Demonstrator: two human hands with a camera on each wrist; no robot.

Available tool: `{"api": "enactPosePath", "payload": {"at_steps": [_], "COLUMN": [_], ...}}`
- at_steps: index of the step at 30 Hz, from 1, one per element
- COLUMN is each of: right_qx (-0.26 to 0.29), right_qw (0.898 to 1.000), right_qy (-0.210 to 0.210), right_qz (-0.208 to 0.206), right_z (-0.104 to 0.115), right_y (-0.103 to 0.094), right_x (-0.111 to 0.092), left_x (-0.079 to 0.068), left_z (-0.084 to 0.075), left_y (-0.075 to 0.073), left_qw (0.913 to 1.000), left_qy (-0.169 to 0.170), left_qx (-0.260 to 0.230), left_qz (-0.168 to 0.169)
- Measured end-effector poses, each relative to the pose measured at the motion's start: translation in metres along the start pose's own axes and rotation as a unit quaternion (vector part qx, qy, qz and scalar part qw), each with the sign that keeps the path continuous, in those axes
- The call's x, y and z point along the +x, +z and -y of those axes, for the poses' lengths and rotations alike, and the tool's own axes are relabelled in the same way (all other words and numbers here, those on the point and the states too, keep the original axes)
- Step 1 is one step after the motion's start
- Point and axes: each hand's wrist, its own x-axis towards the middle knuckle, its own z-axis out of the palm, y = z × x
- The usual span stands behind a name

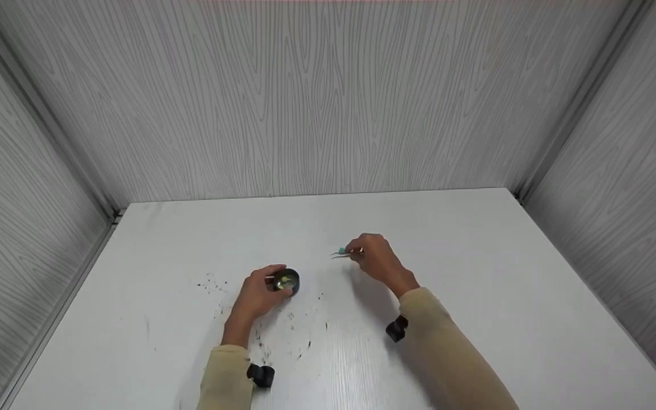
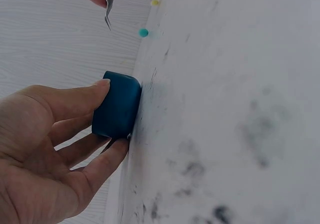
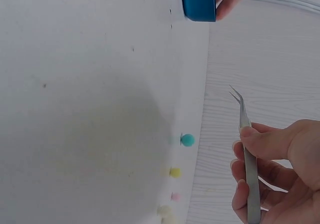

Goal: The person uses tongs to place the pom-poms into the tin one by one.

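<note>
My left hand (image 1: pixel 255 299) holds a small dark blue metallic cup (image 2: pixel 117 104) on the white table, thumb on one side and fingers on the other. In the head view, something yellowish shows inside the cup. Off to the right, my right hand (image 1: pixel 379 259) grips bent-tip metal tweezers (image 3: pixel 251 179). Their two points are slightly apart, with nothing between them, above the tabletop. A small teal ball (image 3: pixel 188 140) lies on the table near the right hand. Beyond it in the right wrist view are a yellow ball (image 3: pixel 175 172), a pink one (image 3: pixel 175 197) and pale ones (image 3: pixel 165 211).
Dark specks and smudges (image 1: pixel 262 344) mark the white table (image 1: pixel 504 319) around the left hand. Grey wood-grain panels (image 1: pixel 316 102) rise at the back and both sides. A black wrist camera (image 1: pixel 261 376) sits on each beige sleeve.
</note>
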Motion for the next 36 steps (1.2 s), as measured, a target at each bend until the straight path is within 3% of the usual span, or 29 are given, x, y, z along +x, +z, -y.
{"api": "enactPosePath", "payload": {"at_steps": [12, 26, 36], "right_qx": [0.006, -0.016, -0.026], "right_qw": [1.000, 1.000, 0.999], "right_qy": [0.025, 0.012, 0.030], "right_qz": [0.003, -0.012, -0.011], "right_z": [-0.019, -0.030, -0.034], "right_y": [-0.007, 0.003, 0.007], "right_x": [0.002, 0.009, 0.014], "left_x": [0.000, 0.000, 0.000], "left_z": [0.001, 0.002, 0.003], "left_y": [-0.002, 0.001, 0.002], "left_qw": [0.9999, 1.0000, 1.0000], "left_qy": [0.001, -0.001, 0.000], "left_qx": [-0.010, 0.008, -0.001], "left_qz": [0.008, 0.002, 0.003]}}
